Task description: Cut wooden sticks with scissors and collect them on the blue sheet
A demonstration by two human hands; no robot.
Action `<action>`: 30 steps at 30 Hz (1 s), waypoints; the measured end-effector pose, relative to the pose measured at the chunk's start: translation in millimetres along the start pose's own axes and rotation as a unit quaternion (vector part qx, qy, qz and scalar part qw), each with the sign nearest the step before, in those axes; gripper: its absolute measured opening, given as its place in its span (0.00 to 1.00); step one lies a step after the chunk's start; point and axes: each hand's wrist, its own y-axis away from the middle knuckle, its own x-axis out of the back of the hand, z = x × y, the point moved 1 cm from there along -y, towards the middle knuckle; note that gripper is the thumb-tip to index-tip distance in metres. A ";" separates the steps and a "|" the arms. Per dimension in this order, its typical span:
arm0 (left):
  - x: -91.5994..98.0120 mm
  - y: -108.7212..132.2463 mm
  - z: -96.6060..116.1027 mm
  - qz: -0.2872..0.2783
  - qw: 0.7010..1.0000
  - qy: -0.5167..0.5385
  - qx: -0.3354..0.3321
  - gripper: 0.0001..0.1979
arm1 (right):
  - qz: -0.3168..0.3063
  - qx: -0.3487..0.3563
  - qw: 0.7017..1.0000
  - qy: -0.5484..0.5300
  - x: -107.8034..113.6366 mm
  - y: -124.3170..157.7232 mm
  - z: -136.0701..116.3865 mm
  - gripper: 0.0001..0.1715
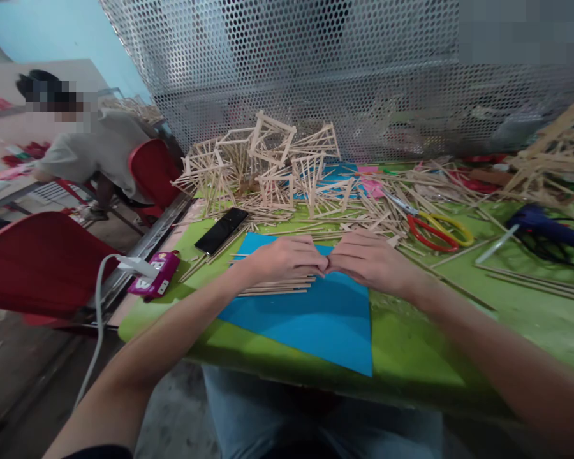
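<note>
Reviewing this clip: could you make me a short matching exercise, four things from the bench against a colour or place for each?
Things:
1. phone
2. scissors
3. sheet
4. glue gun

Descriptions:
A. partly red, partly yellow
B. near the picture's right edge
C. black, left of the left hand
D. blue, beneath the left hand and right hand

Pairs: 1-C, 2-A, 3-D, 4-B
</note>
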 end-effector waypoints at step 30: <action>-0.9 4.9 -2.4 0.100 0.977 -0.186 -0.018 0.27 | 0.134 -0.084 0.970 -0.184 16.2 -9.2 -22.5 0.16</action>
